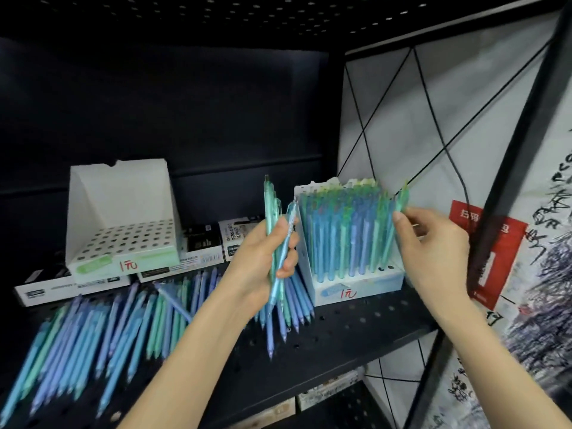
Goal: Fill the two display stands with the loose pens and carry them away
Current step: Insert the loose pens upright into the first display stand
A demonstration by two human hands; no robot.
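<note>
Holding a bunch of pens (274, 239) upright in my left hand (263, 261), fingers wrapped tight, too blurry to count exactly. My right hand (433, 243) pinches one green pen (402, 196) at the right edge of the nearly full stand (356, 286). Second stand (123, 218) sits empty on the left. Loads of loose pens (93, 329) cover the shelf (356, 329).

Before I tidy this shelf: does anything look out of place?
Yes. Loose pens lie scattered across the shelf, and the left stand sits empty on boxes while the right stand is nearly full.
</note>
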